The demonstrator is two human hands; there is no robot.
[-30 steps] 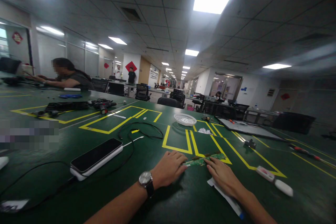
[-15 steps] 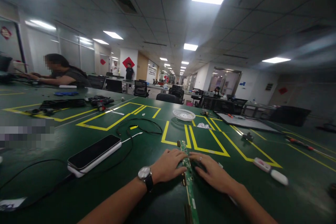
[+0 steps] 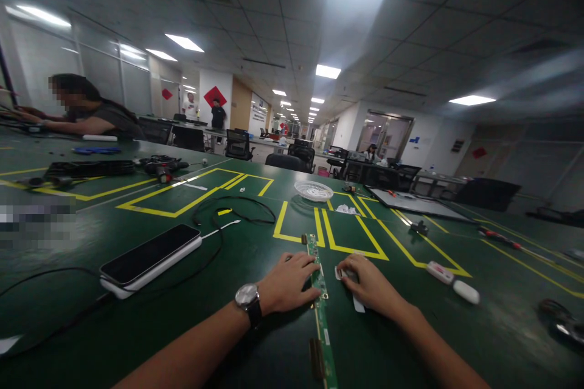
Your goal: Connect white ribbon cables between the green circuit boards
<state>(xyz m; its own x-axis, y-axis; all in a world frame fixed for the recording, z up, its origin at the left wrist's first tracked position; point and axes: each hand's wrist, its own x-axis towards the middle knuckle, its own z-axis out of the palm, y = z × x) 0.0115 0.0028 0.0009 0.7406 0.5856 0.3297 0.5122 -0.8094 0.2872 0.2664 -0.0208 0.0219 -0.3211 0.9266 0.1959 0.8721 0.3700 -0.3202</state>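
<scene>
A long, narrow green circuit board [image 3: 325, 334] with brown connectors along its left edge lies on the green table, pointing away from me. My left hand [image 3: 289, 282], with a watch on the wrist, holds the board from its left side, thumb and fingertips at its edge. Right of the board, and apart from it, my right hand [image 3: 371, 289] has its fingers curled around a small white piece [image 3: 359, 304]. Part of that piece is hidden by the hand, so its kind is unclear.
A phone [image 3: 150, 252] on a white block lies left, with a black cable [image 3: 237, 199] beyond it. Ahead is a white basket [image 3: 313, 191]. To the right are a white-and-red object [image 3: 440, 272] and a screwdriver [image 3: 499, 238]. A person [image 3: 91, 109] sits far left.
My right hand has come off the circuit board, and its fingers have curled around the white piece. My left hand stays at the board. The view has shifted slightly.
</scene>
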